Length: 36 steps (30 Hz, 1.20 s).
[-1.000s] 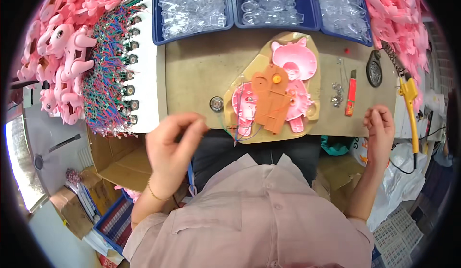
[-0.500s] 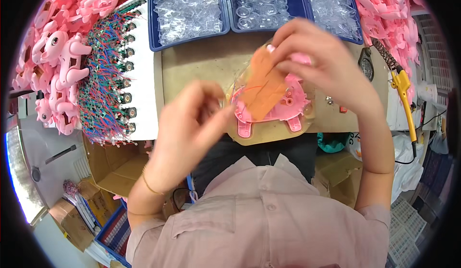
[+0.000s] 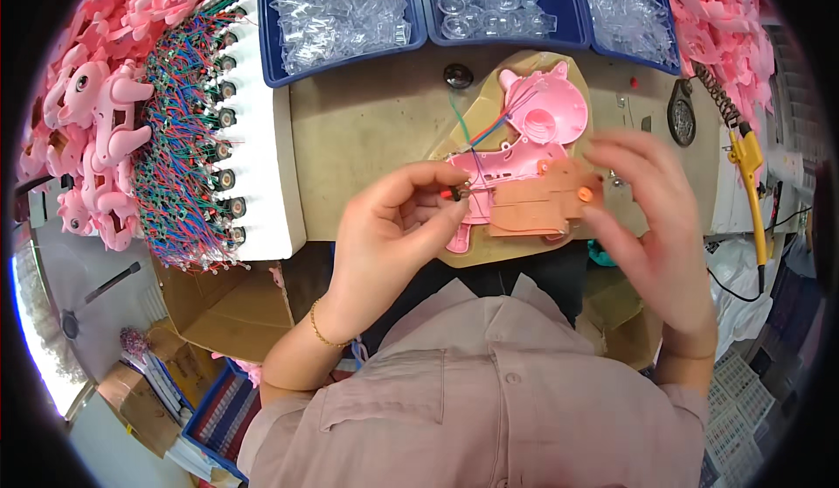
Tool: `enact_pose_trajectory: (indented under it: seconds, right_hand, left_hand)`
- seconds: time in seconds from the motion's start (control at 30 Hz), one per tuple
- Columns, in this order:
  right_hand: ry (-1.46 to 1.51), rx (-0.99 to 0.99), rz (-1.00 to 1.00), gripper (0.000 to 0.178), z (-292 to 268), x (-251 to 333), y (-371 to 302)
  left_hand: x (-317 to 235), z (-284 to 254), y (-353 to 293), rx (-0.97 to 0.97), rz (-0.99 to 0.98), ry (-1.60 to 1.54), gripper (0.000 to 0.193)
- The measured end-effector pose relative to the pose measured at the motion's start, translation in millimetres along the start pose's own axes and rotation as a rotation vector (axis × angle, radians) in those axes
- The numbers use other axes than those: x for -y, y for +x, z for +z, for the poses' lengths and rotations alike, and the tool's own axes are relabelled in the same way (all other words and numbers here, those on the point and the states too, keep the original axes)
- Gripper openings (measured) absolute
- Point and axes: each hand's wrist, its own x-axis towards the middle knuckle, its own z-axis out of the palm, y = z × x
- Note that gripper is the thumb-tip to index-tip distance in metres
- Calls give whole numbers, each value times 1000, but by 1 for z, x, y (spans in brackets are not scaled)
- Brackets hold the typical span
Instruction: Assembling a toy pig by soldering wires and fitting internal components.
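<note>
Two hands work just above the near edge of the counter [image 3: 367,138]. The left hand [image 3: 389,235] pinches a small dark part [image 3: 454,193] between thumb and forefinger, fingers closed on it, right at the flank of the pink toy shell [image 3: 524,152]. The right hand [image 3: 651,217] is spread, its fingers loose and curved beside an orange-brown card plate [image 3: 537,208] that lies over the shell; whether they touch it I cannot tell. Coloured wires [image 3: 485,130] run from the shell's head toward the pinched part. Left lies a white tray of wired parts [image 3: 223,130]. Farther back sit blue bins of clear pieces [image 3: 350,12], and a yellow soldering iron [image 3: 752,182] rests at right.
</note>
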Motion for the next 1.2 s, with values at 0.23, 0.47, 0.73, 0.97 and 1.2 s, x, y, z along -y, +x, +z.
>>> enact_pose_trajectory:
  seconds: [0.23, 0.47, 0.73, 0.97, 1.2]
  right_hand:
    - [244, 424, -261, 26, 38, 14, 61]
    - [-19, 384, -410, 11, 48, 22, 52]
    - [-170, 383, -505, 11, 59, 27, 61]
    - [-192, 410, -471, 9, 58, 29, 63]
    - [-160, 418, -456, 15, 57, 28, 67]
  left_hand:
    - [7, 2, -6, -145, 252, 189, 24]
    - [18, -2, -19, -169, 132, 132, 25]
    - [45, -19, -23, -376, 739, 985, 29]
    - [55, -15, -22, -339, 773, 1097, 45]
    - [57, -19, -22, -261, 800, 1211, 47]
